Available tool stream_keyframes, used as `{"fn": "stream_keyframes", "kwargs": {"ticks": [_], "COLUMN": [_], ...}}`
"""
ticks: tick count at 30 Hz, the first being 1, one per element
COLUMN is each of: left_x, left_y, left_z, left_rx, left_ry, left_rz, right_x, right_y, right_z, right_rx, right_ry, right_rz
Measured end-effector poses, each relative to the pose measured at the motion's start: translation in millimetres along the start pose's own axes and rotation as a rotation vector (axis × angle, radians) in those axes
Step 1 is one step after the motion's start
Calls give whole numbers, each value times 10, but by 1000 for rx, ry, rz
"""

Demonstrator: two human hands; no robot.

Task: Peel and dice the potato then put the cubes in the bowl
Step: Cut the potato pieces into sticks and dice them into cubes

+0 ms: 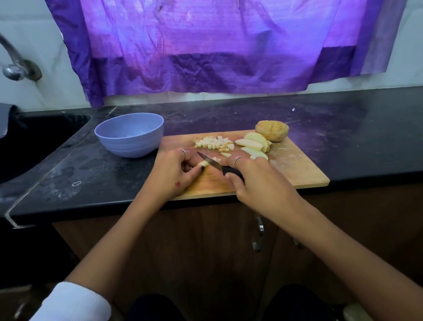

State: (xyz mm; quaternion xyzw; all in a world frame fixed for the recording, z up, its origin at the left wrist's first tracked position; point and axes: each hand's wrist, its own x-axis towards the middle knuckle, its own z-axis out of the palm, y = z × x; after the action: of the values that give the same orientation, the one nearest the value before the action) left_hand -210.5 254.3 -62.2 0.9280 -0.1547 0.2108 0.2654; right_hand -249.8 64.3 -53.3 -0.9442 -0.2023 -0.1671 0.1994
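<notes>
My left hand [175, 170] pinches a pale potato strip [203, 163] on the wooden cutting board [291, 171]; my right hand [252, 180] grips the black-handled knife [218, 165]. I should keep fingertips tucked, slicing evenly. The lilac plastic bowl [129, 136] waits left, near the board.

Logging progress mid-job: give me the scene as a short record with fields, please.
left hand: left hand pinches a pale potato strip on the wooden cutting board
right hand: right hand holds the black-handled knife, blade over the strip
diced: pile of small potato cubes on the board
uncut: pale potato slices; unpeeled brown potato piece
bowl: blue plastic bowl, no cubes visible
</notes>
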Motion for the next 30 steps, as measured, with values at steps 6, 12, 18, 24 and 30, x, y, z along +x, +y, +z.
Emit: {"fn": "stream_keyframes", "kwargs": {"ticks": [6, 12, 18, 24, 30], "left_x": [12, 6, -10, -8, 9], "left_y": [-21, -37, -6, -21, -59], "left_z": [16, 30, 3, 1, 23], "left_rx": [-26, -31, -19, -15, -16], "left_ry": [-32, -15, 12, 2, 1], "left_rz": [-7, -19, -2, 14, 36], "right_x": [161, 160, 41, 24, 78], "right_y": [-7, -37, 27, -46, -90], "right_z": [-8, 51, -44, 11, -17], "right_rx": [15, -87, -97, 11, -41], "right_ry": [-69, -35, -4, 26, 1], "right_rz": [-2, -37, -26, -8, -14]}}
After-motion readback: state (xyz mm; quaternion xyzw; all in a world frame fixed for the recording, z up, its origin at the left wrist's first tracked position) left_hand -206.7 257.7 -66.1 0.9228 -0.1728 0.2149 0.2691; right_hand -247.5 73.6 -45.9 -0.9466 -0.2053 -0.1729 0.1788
